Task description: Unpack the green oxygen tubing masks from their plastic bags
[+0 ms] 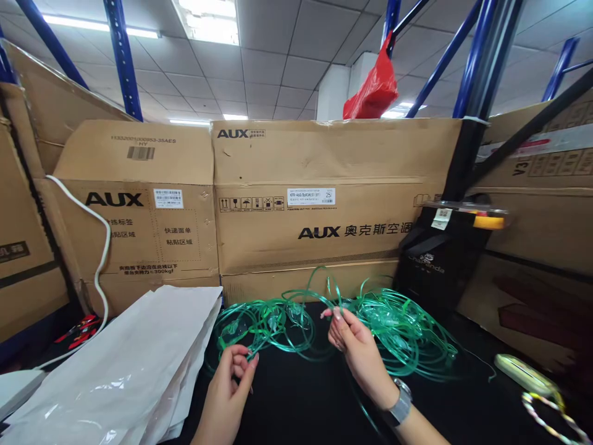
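Coils of clear green tubing (407, 334) are heaped on the black table surface, right of centre. A looser group of green tubing loops (266, 324) lies to the left, by the cardboard. My right hand (354, 346), with a watch on its wrist, pinches a strand of green tubing between thumb and fingers at the left edge of the heap. At the lower edge of the left loops, my left hand (234, 374) is closed, thumb against fingertips, on a piece of the green tubing.
White plastic bags (125, 371) lie at the left, beside a white cable (102, 247) and red-handled tools (81, 330). Cardboard boxes (259, 247) stand behind. A black bag (430, 259) stands at the right, with a yellow-green case (525, 374) and a beaded loop (551, 417) nearer.
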A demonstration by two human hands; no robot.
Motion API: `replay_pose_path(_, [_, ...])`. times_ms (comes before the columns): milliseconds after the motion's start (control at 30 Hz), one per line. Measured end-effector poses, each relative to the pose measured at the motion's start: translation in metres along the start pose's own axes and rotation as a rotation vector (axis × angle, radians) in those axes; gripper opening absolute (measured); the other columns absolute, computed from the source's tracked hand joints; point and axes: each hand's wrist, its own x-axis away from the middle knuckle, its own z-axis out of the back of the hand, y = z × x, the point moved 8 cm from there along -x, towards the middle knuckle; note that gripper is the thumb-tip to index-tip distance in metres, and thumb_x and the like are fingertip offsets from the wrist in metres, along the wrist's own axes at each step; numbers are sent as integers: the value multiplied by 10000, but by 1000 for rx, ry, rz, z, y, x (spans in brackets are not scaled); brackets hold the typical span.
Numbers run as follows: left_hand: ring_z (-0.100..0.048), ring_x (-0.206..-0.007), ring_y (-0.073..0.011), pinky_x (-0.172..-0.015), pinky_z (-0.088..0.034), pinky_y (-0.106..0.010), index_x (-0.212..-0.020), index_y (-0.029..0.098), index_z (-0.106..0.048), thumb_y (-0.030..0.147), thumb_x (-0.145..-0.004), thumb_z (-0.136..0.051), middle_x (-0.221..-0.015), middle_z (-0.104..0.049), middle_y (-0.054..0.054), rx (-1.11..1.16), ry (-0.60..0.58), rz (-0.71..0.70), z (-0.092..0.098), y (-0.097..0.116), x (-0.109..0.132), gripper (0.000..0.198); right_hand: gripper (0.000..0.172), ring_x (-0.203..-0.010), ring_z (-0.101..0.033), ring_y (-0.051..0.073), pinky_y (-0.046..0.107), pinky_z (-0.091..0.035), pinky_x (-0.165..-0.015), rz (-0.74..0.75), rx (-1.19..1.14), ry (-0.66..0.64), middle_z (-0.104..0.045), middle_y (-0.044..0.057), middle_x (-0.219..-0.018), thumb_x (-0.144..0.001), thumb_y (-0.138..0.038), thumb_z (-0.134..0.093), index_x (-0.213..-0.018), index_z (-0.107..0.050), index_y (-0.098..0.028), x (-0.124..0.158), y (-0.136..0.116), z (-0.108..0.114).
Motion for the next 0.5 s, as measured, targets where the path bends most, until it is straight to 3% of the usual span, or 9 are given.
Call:
replay_pose_path(67, [-492,-529,-116,-407,-364,-191,-868,213,-486,412,-692,-628,-663,-480,45,102,30,39,-4,-3,2,301,277,-439,-170,59,207,-181,-416,-60,-192,-95,-240,-87,-506,-801,-434,-560,-736,-510,-169,1,-6,-7])
replay_pose_path(133, [-559,-667,-164,-444,-406,-204,-917,209,-518,388,-588,-725,-798,-556,-18,219,78,58,-6,-7,5,428,292,-419,-125,49,192,-161,-394,-140,-361,-181,-223,-94,-494,-786,-401,-595,-665,-456,-175,6,-8,-17])
replay_pose_path(233, [-537,-1007,-285,-671,-477,-307,-1064,217,-496,354,-439,-816,-1114,-539,-131,480,68,163,-17,-23,9,715,334,-390,-98,34,170,-134,-370,-269,-514,-278,-206,-106,-472,-764,-394,-624,-636,-401,-182,17,-1,-32])
replay_pose_path(300, [-533,-1053,-318,-788,-448,-390,-1121,219,-452,393,-452,-808,-1123,-558,-155,675,5,338,-29,-39,14,778,329,-371,-111,25,166,-136,-367,-387,-502,-376,-230,-109,-459,-780,-419,-600,-651,-415,-180,27,11,-45])
replay_pose_path(400, [-593,-985,-298,-880,-379,-438,-1143,212,-466,407,-558,-747,-981,-660,-129,733,-130,500,-37,-52,13,678,330,-365,-133,20,170,-144,-369,-557,-298,-485,-259,-115,-449,-788,-476,-566,-717,-479,-166,40,37,-56])
replay_pose_path(500, [-529,-1085,-293,-961,-314,-392,-935,180,-653,347,-569,-720,-1009,-679,-111,577,-250,390,-31,-44,-1,407,398,-377,-134,20,168,-126,-367,-514,-92,-363,-233,-129,-459,-705,-544,-612,-760,-477,-174,33,52,-45])
